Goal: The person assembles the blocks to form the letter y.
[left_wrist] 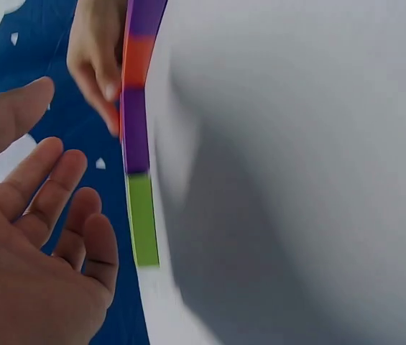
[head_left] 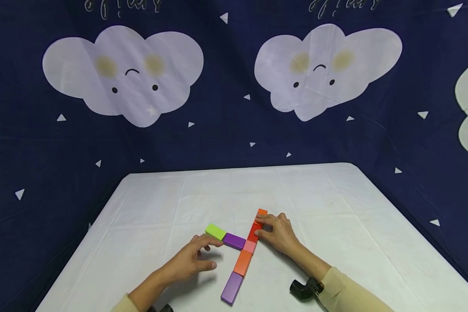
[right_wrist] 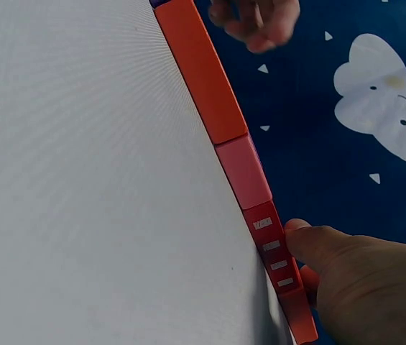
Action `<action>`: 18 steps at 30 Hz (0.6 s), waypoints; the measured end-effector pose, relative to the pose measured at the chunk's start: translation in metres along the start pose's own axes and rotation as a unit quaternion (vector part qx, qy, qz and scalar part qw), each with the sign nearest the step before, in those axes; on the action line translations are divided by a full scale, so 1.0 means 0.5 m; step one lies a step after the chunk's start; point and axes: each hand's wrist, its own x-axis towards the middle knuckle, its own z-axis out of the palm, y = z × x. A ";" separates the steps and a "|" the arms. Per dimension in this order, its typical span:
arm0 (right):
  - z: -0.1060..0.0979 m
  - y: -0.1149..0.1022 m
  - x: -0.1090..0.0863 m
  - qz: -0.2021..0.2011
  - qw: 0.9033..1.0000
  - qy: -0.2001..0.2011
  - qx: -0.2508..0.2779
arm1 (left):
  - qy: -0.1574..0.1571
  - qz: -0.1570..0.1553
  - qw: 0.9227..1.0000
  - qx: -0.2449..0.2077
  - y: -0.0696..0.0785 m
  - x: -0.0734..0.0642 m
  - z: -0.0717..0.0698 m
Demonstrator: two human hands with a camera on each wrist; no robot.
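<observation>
A row of blocks lies on the white table: a light purple block (head_left: 232, 288) nearest, then an orange block (head_left: 242, 263), a pink block (head_left: 249, 247), a red block (head_left: 254, 232) and a far orange block (head_left: 262, 212). Branching left from the pink one are a dark purple block (head_left: 234, 241) and a lime green block (head_left: 216, 231). My right hand (head_left: 279, 233) pinches the red block, its thumb on the right side and forefinger near the joint with the far orange block. My left hand (head_left: 189, 260) hovers beside the branch, holding nothing, fingers loosely bent in the left wrist view.
The white tabletop (head_left: 316, 208) spreads around the blocks. Behind it hangs a dark blue cloth (head_left: 226, 147) printed with clouds and triangles. A black wrist strap piece (head_left: 304, 290) sits at the right sleeve.
</observation>
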 end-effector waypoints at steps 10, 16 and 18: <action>0.001 0.001 -0.003 -0.005 1.000 0.006 0.002 | 0.081 -0.021 0.996 -0.010 -0.057 0.068 -0.059; 0.000 0.000 -0.002 -0.005 1.000 0.005 0.004 | 0.089 -0.047 0.995 0.003 -0.079 0.099 -0.077; 0.000 0.000 -0.001 -0.005 1.000 0.006 0.003 | 0.086 -0.056 0.995 0.005 -0.083 0.108 -0.080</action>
